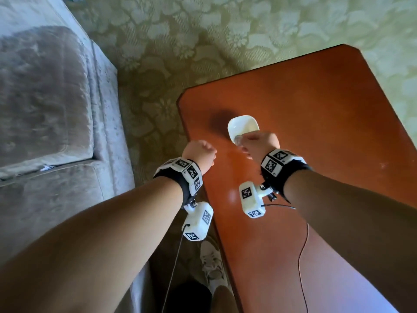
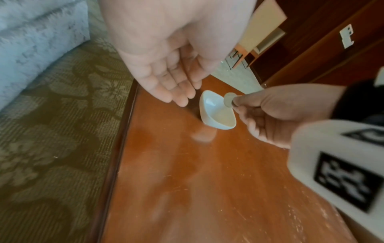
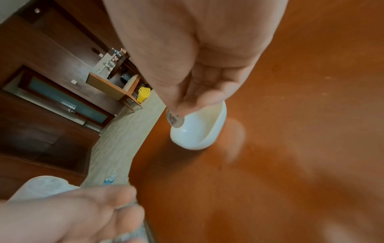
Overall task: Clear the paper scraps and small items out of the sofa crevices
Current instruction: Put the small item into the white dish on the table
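Coin (image 3: 174, 119) pinched at the tips of the right hand (image 1: 261, 145), thumb and forefinger closed narrowly on its upper edge so most of the disc hangs clear below the fingertips (image 3: 209, 98). Directly beneath and just beyond those fingertips sits a small white dish (image 2: 216, 113) on the orange-brown table (image 1: 316, 109); the coin looks to be over the dish's near rim, not yet its middle. The left hand (image 2: 168, 82) hovers just beside, fingers relaxed and gently cupped, holding nothing as far as the blurred wrist view shows.

The step in hand appears to be dropping the retrieved coin into the dish. To do it well, the fingertips should carry the coin a little further past the rim, over the hollow, and come low before parting, since a coin let go from height onto hard glaze may bounce or roll out across the slick tabletop. The dish is light and shallow, so brushing its rim could tip it.

Back at the sofa (image 1: 45, 109), a paper scrap (image 1: 46, 168) pokes from the crevice between cushions, well apart from both hands.
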{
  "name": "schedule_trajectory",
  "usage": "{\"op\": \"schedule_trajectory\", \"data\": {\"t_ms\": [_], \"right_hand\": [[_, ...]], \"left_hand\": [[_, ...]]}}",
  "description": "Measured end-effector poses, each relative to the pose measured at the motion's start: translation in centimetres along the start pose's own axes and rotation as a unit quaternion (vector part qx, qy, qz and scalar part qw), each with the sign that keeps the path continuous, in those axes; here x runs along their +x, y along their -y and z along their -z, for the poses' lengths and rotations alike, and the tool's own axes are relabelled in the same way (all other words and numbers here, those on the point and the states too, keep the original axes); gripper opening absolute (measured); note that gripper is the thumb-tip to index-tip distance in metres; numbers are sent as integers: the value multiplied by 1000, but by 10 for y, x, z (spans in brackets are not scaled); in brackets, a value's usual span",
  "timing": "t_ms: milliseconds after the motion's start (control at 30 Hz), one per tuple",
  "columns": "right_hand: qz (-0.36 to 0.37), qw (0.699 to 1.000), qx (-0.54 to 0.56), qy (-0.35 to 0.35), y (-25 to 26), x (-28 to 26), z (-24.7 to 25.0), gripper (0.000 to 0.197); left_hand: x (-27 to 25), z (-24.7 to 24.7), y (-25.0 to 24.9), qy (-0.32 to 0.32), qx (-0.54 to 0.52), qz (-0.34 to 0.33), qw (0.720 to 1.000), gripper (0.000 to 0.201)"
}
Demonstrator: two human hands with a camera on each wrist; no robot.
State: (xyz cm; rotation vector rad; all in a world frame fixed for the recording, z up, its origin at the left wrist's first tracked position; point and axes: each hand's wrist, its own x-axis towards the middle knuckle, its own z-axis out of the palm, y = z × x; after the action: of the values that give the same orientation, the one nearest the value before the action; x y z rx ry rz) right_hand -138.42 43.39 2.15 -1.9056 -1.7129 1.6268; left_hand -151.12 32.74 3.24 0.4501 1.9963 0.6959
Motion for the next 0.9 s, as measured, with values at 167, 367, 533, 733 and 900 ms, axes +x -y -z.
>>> {"op": "schedule_trajectory", "data": {"t_ms": [167, 367, 533, 733, 900], "right_hand": [[-31, 997, -67, -22, 4, 52, 1, 10], [-55, 987, -151, -32, -7, 84, -13, 31], [-44, 973, -219, -59, -3, 91, -18, 41], [47, 957, -280, -57, 16, 64, -23, 16], [150, 942, -300, 4, 45, 8, -76, 18]], "left_hand": [[36, -16, 1, 33, 25, 17, 999, 26], [56, -29, 6, 28, 74, 16, 997, 19], [64, -29, 18, 27, 74, 29, 996, 22], [51, -10, 36, 4, 47, 30, 998, 17], [14, 43, 65, -48, -9, 43, 998, 21]]}}
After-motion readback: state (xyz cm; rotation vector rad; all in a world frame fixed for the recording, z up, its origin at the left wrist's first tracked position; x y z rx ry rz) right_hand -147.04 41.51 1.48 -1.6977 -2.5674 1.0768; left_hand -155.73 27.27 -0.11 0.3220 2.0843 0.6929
